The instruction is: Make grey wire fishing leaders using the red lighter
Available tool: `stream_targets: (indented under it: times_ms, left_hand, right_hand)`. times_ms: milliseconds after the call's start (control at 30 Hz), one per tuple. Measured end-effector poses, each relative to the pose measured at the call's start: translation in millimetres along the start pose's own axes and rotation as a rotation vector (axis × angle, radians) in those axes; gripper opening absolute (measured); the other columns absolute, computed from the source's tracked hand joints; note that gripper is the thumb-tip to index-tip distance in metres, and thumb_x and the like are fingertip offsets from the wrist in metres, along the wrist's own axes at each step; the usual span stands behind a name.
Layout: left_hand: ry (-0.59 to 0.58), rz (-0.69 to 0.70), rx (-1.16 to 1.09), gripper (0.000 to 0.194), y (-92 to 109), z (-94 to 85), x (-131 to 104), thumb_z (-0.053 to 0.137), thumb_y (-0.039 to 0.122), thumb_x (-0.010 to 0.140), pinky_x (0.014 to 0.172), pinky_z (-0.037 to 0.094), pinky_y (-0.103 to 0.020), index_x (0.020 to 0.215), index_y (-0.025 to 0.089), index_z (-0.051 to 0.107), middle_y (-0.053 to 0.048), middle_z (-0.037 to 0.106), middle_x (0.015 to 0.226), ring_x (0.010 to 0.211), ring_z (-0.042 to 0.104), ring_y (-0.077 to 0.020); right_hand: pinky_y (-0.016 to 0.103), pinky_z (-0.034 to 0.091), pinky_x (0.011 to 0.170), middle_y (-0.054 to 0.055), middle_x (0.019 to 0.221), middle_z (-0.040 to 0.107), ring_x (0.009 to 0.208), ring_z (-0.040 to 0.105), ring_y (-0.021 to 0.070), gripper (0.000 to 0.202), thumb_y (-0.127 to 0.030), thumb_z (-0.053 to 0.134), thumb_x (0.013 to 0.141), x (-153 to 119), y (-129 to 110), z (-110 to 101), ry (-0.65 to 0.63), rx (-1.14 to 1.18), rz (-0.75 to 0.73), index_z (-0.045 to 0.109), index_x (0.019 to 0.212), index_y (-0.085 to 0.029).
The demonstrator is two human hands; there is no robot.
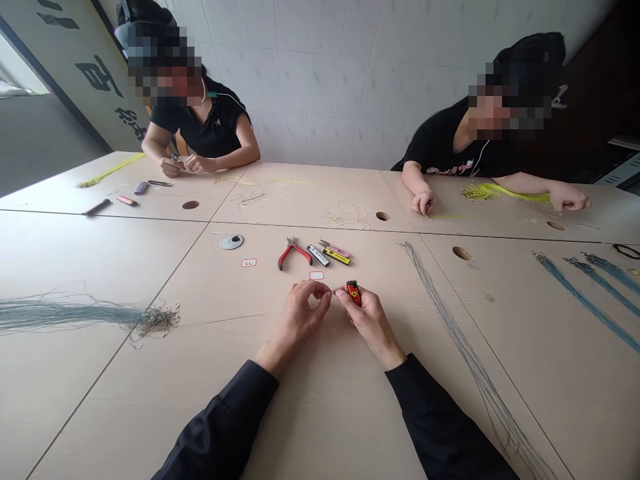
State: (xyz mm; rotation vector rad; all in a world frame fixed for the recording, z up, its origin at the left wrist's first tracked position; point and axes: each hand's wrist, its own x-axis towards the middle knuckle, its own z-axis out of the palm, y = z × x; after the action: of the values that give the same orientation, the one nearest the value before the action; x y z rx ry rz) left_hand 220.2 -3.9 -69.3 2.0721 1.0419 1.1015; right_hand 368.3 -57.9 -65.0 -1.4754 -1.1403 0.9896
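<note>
My right hand (373,325) is closed around a red lighter (353,292) with a black top, its thumb and finger reaching to my left fingertips. My left hand (303,313) pinches the end of a thin cord (225,320), which trails left across the table. What sits right at the fingertips is tiny and hard to make out. Left of my hands lies a bundle of blue-grey cords (75,313) with small metal clasps (157,320) at its end. Another bundle of pale cords (445,313) stretches along my right side.
Beyond my hands lie red-handled pliers (295,253), thread snips (335,250), small labelled packs (318,255) and a round metal lid (232,242). Blue cord bundles (580,293) lie far right. Two people (200,133) (450,147) work across the table (320,413). Cable holes (461,253) pierce it.
</note>
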Motion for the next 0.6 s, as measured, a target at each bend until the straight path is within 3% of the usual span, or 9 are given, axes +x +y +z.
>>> stream_targets:
  times_ms: [267, 500, 600]
  left_hand:
    - [-0.001, 0.03, 0.053, 0.011, -5, 2.8, 2, 0.061, 0.024, 0.085, 0.077, 0.044, -0.032, 0.076, 0.02, 0.064, 0.0, 0.069, 0.073, 0.07, 0.06, -0.0147]
    - [-0.072, -0.016, 0.03, 0.013, 3, -1.8, 3, 0.057, 0.025, 0.085, 0.079, 0.046, -0.033, 0.078, 0.02, 0.067, -0.001, 0.071, 0.076, 0.071, 0.062, -0.0155]
    - [-0.06, -0.057, -0.026, 0.013, 6, -3.9, 3, 0.056, 0.024, 0.085, 0.08, 0.047, -0.033, 0.089, 0.019, 0.068, -0.003, 0.072, 0.086, 0.078, 0.064, -0.0169]
  right_hand:
    - [0.025, 0.042, 0.067, 0.002, 0.076, 0.061, 0.067, 0.05, 0.0139, 0.031, -0.046, 0.06, 0.085, 1, -3, 1, 0.024, -0.025, -0.071, 0.066, 0.088, -0.015]
    - [0.024, 0.038, 0.06, -0.002, 0.067, 0.053, 0.061, 0.044, 0.0121, 0.03, -0.046, 0.054, 0.089, -1, -4, 1, 0.035, -0.146, -0.134, 0.057, 0.079, -0.018]
    - [0.024, 0.035, 0.057, -0.003, 0.065, 0.05, 0.058, 0.041, 0.0114, 0.03, -0.045, 0.052, 0.089, -1, -3, 1, 0.02, -0.183, -0.143, 0.052, 0.075, -0.019]
